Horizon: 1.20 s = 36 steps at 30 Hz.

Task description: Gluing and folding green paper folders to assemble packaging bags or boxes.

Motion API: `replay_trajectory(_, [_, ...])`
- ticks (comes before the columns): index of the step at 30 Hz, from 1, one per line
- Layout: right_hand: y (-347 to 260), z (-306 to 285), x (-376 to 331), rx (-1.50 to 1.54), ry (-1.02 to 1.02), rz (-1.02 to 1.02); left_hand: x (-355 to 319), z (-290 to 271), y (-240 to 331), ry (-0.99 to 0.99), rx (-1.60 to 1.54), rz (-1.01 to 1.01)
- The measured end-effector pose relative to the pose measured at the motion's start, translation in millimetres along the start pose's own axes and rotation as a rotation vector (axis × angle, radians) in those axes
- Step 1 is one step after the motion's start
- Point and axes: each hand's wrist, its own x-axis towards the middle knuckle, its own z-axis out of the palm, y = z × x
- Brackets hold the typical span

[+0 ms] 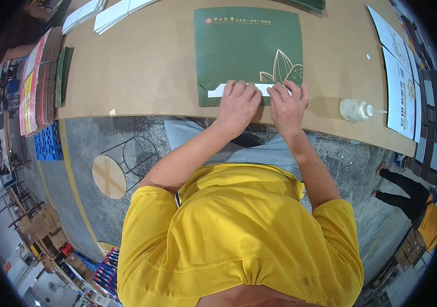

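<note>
A flat green paper bag (244,53) with a gold leaf drawing lies in front of me at the table's near edge. Along its folded near end runs a white card strip (217,93), partly tucked into the fold. My left hand (239,106) is closed over the middle of this strip, fingers together and bent, tips on the bag. My right hand (287,108) grips the strip's right part with curled fingers. Both thumbs are mostly hidden. A squat whitish bottle (355,109) with a thin nozzle lies or stands to the right of my right hand.
The brown table (136,71) carries a bundled stack of card (39,82) at the left and white strips (119,15) at the far left. Printed white sheets (401,87) line the right edge. A round stool (109,177) stands behind on the left; another person (418,202) is at the right.
</note>
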Motion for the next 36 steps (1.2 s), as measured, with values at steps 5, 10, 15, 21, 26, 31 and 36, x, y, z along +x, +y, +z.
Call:
replay_trajectory(5, [12.0, -8.6, 0.3, 0.187, -0.050, 0.090, -25.2, -16.5, -6.0, -0.304, -0.104, -0.059])
replay_trajectory(10, [28.4, -19.9, 19.2, 0.528, -0.085, 0.660, -27.0, -25.3, -17.3, -0.286, -0.158, -0.078])
replay_trajectory(15, [46.9, -36.6, 39.9, 0.915, -0.398, 0.829, -39.1, -2.5, -16.4, -0.201, -0.215, -0.057])
replay_trajectory(21, [48.8, -25.8, 36.9, 0.906, -0.471, 0.784, -49.2, -9.9, -27.0, -0.081, -0.257, -0.070])
replay_trajectory(26, [-48.3, -23.5, 78.4, 1.224, -0.422, 0.767, -79.8, -37.9, -77.0, 0.029, -0.150, -0.210])
replay_trajectory(31, [-105.7, -1.6, 121.6, 1.369, -0.515, 0.660, -106.2, -67.9, -131.8, 0.026, -0.098, -0.281])
replay_trajectory(36, [-164.6, 27.7, 157.5, 1.316, -0.569, 0.612, -137.4, -89.8, -179.7, 0.080, -0.069, -0.374])
